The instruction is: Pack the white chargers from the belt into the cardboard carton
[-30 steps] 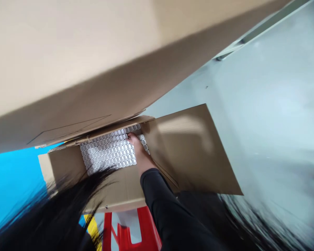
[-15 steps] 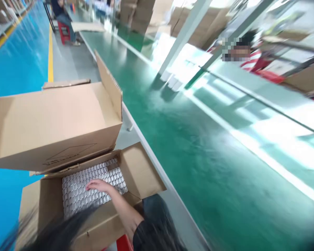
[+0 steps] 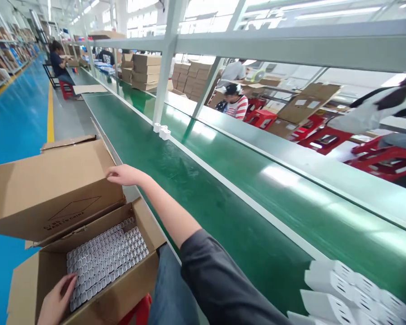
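Reaching out toward ten o'clock, the right hand [image 3: 123, 174] lies on the near right corner of the upper box [image 3: 50, 189], fingers loosely together and curled over the cardboard edge, not clamped on anything. That box sits tilted across the far side of the lower box [image 3: 98, 298], whose flaps stand open. Down at seven o'clock the left hand [image 3: 56, 304] rests inside the lower box, fingers slightly apart and flat against the near left edge of the tray [image 3: 104, 257] of small white parts (packed in tight rows, filling the opening). The lower box rests on a red stool [image 3: 138, 311], just left of the green belt [image 3: 196, 180], which runs from five o'clock up toward eleven. White pieces [image 3: 345, 293] lie stacked on the belt at four o'clock, and a few more [image 3: 162, 131] stand at twelve beside a post. Other people sit across the line at one and two o'clock, and another sits at eleven on a red seat.
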A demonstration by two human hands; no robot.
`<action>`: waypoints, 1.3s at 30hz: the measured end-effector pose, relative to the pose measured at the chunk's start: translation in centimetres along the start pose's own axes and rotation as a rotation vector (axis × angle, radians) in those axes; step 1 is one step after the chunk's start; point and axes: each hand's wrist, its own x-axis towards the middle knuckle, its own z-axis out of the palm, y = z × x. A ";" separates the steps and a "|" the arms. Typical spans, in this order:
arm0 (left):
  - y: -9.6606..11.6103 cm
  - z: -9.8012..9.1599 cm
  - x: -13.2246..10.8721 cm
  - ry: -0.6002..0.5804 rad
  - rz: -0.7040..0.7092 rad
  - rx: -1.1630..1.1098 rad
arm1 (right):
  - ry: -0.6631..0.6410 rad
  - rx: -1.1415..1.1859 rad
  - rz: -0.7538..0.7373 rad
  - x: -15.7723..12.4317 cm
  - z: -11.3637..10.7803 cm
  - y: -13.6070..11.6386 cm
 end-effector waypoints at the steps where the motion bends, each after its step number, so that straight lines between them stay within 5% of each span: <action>1: 2.6 -0.5 1.5 0.055 0.006 -0.117 | 0.051 -0.072 0.089 -2.0 0.2 2.0; 5: 17.3 -3.9 10.3 0.028 0.338 -0.331 | 0.289 -0.280 0.275 -9.0 3.8 7.4; 9: 31.8 -5.0 23.4 0.107 0.636 -0.280 | 0.343 -0.330 0.203 -11.3 7.3 7.8; 12: 38.9 -2.9 34.7 0.071 0.776 -0.078 | 0.353 -0.283 0.195 -11.5 7.8 7.6; 15: 43.1 0.5 44.4 0.003 0.814 0.146 | 0.358 -0.219 0.169 -11.8 7.4 7.9; 20: 47.3 4.4 53.5 -0.139 0.728 0.305 | 0.353 -0.125 0.175 -12.3 6.7 8.0; 26: 49.6 5.6 57.8 -0.237 0.717 0.438 | 0.338 -0.047 0.174 -12.6 6.0 8.2; 34: 47.4 5.8 55.1 -0.025 0.848 0.458 | 0.338 0.013 0.183 -12.5 5.8 8.3; 39: 46.2 5.0 52.2 -0.033 0.999 0.451 | 0.339 0.018 0.176 -12.4 5.6 8.3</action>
